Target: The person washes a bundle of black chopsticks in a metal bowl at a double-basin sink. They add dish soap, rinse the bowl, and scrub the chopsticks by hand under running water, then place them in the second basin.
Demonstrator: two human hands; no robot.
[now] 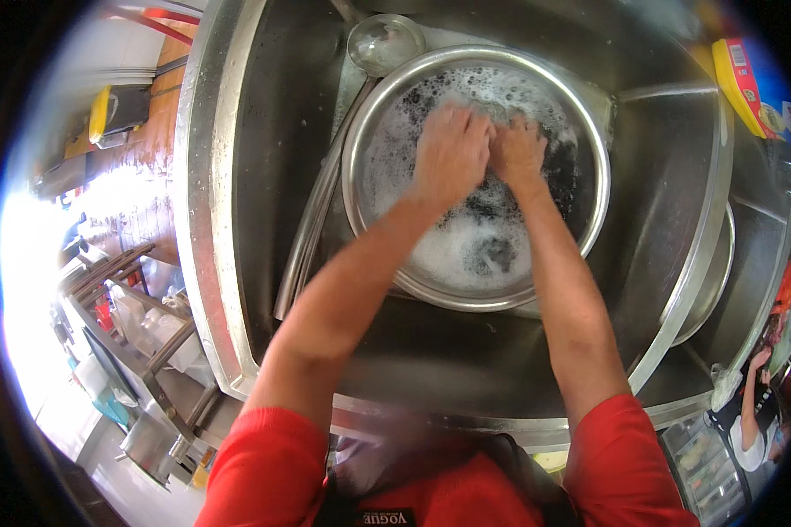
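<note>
A round stainless steel basin (494, 303) filled with dark, foamy water sits in a deep metal sink (435, 356). Over the basin's upper middle, at the water, my left hand (453, 150) is blurred, its fingers pointing away from me. My right hand (519, 146) is beside it, fingers bent down toward the suds. Whether either hand holds anything under the foam cannot be seen. A metal ladle bowl (386, 46) lies at the basin's upper left edge. Long metal handles (316, 224) lean along the basin's left side.
Right of the sink's divider, a second sink bay holds another metal bowl (715, 283). A yellow, red and blue package (755, 92) stands at the upper right. Another person (751, 421) is at the far lower right. A metal rack (165, 342) with containers stands at left.
</note>
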